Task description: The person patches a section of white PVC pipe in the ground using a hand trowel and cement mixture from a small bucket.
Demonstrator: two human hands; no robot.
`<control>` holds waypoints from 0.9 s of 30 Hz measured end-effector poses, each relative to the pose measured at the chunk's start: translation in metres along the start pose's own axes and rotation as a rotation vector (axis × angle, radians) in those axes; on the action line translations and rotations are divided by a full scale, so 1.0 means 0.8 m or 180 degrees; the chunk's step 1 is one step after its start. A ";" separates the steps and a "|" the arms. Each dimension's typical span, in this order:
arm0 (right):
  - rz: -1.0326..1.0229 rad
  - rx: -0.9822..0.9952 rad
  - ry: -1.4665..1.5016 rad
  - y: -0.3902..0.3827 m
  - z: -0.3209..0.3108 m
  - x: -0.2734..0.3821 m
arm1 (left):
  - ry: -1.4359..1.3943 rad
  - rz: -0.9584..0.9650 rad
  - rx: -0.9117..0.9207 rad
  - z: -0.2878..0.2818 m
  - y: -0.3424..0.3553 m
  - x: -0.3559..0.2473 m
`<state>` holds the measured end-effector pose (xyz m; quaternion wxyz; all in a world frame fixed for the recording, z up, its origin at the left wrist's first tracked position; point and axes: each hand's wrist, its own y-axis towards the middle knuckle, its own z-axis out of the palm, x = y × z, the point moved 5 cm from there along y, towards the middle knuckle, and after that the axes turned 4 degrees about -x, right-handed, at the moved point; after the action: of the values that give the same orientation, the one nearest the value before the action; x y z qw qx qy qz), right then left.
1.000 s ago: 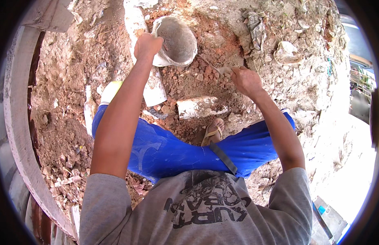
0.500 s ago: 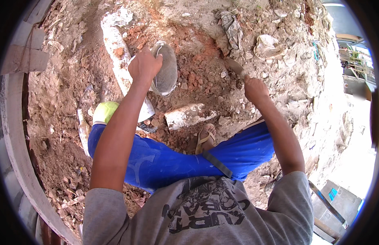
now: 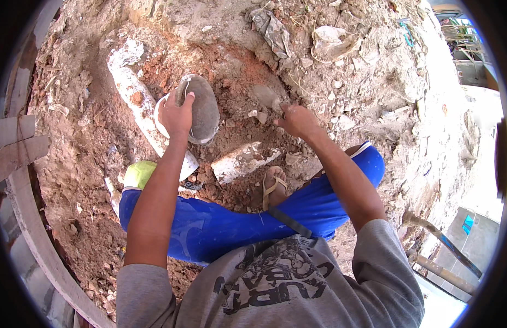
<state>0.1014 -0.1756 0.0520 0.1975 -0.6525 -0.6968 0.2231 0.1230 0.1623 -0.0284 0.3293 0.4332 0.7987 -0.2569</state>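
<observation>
Left hand (image 3: 177, 113) clamped over the near rim of a dirt-caked bowl (image 3: 201, 106), upper centre of frame; bowl tipped on edge, long axis running from upper left to lower right, hollow facing right toward the dug red soil (image 3: 240, 71). Right hand (image 3: 298, 121) closed around the handle of a trowel (image 3: 264, 95) (blade grey, soil-coloured, hard to separate from the ground), tool pointing up and left from the fist, blade tip in the soil just right of the bowl. White pipe (image 3: 134, 98) slanting from upper left down behind the bowl. Broken white block (image 3: 240, 162) below both hands, near a sandalled foot (image 3: 272, 185). Blue trousers (image 3: 210, 224) across mid-frame.
</observation>
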 end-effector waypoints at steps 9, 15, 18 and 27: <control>0.0701 -0.0514 -0.0122 -0.011 0.077 -0.016 | -0.0138 0.0102 0.0375 0.041 -0.018 -0.008; 0.0165 -0.0481 0.0311 -0.011 0.051 0.040 | -0.0046 -0.0001 0.0277 0.023 -0.014 0.004; 0.0485 -0.0795 0.0606 0.009 0.029 0.029 | -0.0234 -0.0048 0.0177 0.032 -0.030 0.002; -0.0094 -0.0294 0.0262 0.047 0.065 0.062 | -0.0295 -0.0235 0.0046 0.032 -0.014 0.008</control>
<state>0.0998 -0.1271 -0.0129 0.1989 -0.6591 -0.7072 0.1607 0.1187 0.1421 -0.0487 0.3531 0.3934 0.7962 -0.2945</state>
